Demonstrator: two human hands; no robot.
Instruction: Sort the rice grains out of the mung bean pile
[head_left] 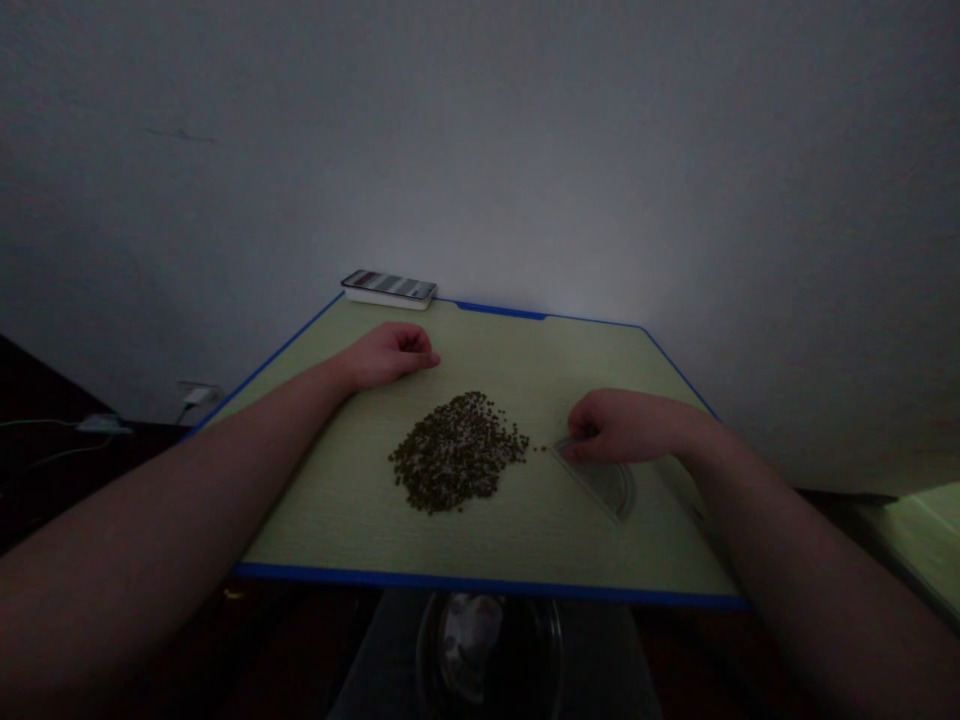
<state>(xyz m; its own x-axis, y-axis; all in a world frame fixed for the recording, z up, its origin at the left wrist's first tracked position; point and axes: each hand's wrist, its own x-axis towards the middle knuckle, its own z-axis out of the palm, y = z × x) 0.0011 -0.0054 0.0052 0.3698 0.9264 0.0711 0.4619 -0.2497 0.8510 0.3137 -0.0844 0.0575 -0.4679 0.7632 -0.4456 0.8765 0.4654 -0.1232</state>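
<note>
A heap of small greenish-brown beans or seeds (454, 455) lies mid-table, with a few strays at its right edge. To its right, my right hand (622, 425) grips the upper part of a clear plastic protractor (604, 485), which lies against the tabletop with its straight edge facing the heap. The curled fingers hide part of the protractor. My left hand (390, 355) rests behind and left of the heap, its fingers curled in loosely and the thumb side towards the middle; nothing shows in it.
The pale table (480, 545) has a blue rim. At its far left corner, a phone (390, 285) lies on a white box (386, 299). Below the front edge, a shiny round bowl (491, 650) sits at my lap. A wall stands behind; a plug (199, 396) is at left.
</note>
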